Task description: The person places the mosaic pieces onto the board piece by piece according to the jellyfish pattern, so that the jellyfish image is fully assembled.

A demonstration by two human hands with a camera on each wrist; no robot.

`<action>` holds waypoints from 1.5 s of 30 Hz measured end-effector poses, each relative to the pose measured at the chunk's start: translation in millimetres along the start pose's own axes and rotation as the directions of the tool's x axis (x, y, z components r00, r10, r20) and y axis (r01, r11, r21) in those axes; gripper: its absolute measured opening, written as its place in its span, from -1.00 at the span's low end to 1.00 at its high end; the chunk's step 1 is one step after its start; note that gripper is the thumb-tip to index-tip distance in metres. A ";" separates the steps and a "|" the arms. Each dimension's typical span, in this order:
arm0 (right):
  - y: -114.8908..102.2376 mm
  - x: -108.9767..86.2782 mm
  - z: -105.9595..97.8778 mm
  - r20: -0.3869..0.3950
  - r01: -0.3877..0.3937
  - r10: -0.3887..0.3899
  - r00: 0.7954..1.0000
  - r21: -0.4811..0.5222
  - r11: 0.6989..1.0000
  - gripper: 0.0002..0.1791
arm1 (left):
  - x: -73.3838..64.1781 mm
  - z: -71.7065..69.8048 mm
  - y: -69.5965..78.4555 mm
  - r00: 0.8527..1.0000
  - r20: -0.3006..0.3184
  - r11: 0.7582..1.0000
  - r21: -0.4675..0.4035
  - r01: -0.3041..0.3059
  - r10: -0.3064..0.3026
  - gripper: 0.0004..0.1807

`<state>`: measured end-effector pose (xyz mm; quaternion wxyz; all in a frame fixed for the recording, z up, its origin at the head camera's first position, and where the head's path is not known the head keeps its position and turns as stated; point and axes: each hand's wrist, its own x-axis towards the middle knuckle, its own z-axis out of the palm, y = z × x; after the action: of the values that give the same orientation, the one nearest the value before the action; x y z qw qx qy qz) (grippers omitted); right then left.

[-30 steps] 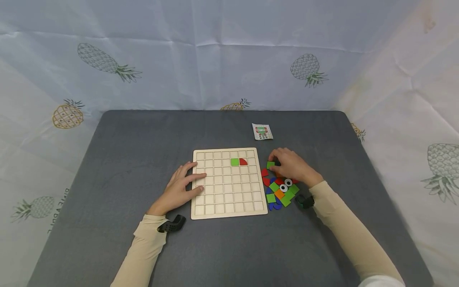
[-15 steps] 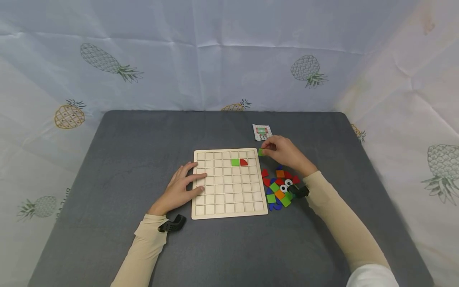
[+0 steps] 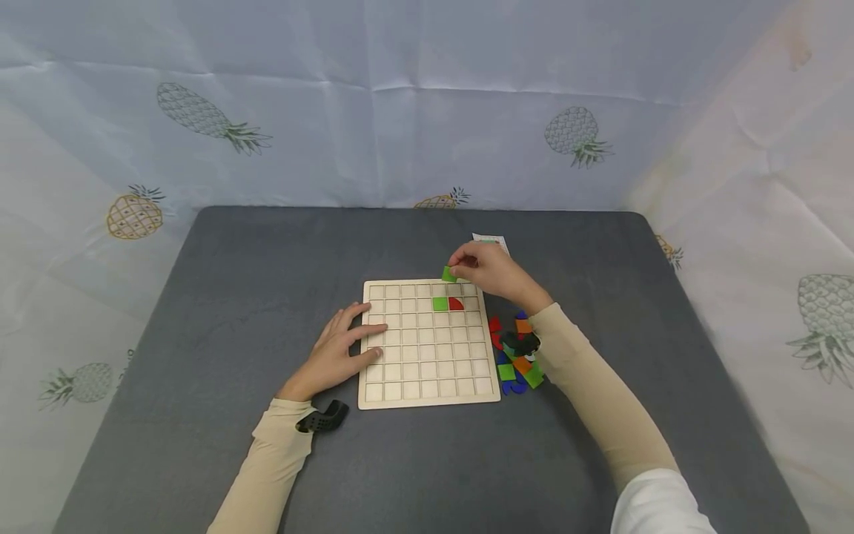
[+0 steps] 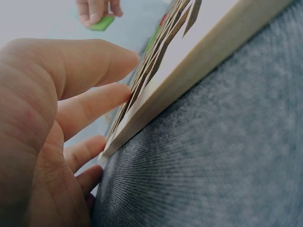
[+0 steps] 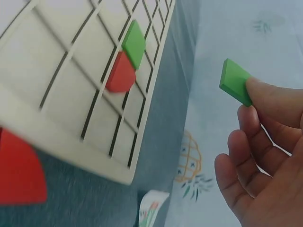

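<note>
From where I stand, the right hand (image 3: 494, 269) pinches a green square (image 3: 449, 274) between thumb and finger, held up in the air by the far edge of the board (image 3: 425, 352); the square juts out past those fingertips. The left hand (image 3: 340, 352) lies with fingers spread wide, their tips and the thumb on the board's near-side rim to that hand.

To do this well, I'd keep the pinch on one edge, so most of the square stays free, and turn it flat and in line with the grid before lowering. The spread fingers should press lightly, enough to stop the board sliding.

Counting up: one board; one square in the pinch; set in the grid, nearer the person than the pinching fingers, one other green square (image 3: 440, 304) and, touching or just beside it, one red rounded piece (image 3: 456, 303). One card (image 3: 490, 238) lies beyond the right knuckles, partly hidden. Two orange squares (image 3: 523, 326) show under the right forearm; the wristband (image 3: 520, 343) covers too much to count the rest.
</note>
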<state>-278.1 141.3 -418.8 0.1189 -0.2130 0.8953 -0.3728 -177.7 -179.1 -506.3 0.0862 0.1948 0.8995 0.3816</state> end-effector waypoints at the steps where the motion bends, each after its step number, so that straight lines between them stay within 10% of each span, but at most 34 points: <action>1: -1.0 2.2 1.8 0.011 0.002 -0.002 1.000 0.008 1.000 -0.83 | 0.1 0.2 -0.1 1.000 0.001 1.000 -0.002 0.002 -0.002 -0.48; 30: 4.6 32.4 47.1 0.243 -0.003 0.022 0.970 -0.079 0.997 -0.88 | 1.4 1.1 1.0 1.000 0.012 1.000 0.002 0.023 -0.023 -0.49; 45: 0.3 32.9 56.1 0.236 0.051 -0.006 0.972 -0.187 0.981 -0.86 | 0.8 0.3 -2.1 1.000 -0.003 1.000 0.002 0.008 -0.008 -0.50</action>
<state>-286.3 91.4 -459.7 0.1973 -0.2789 0.9035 -0.2587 -178.9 -179.9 -508.0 0.0862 0.1907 0.9008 0.3805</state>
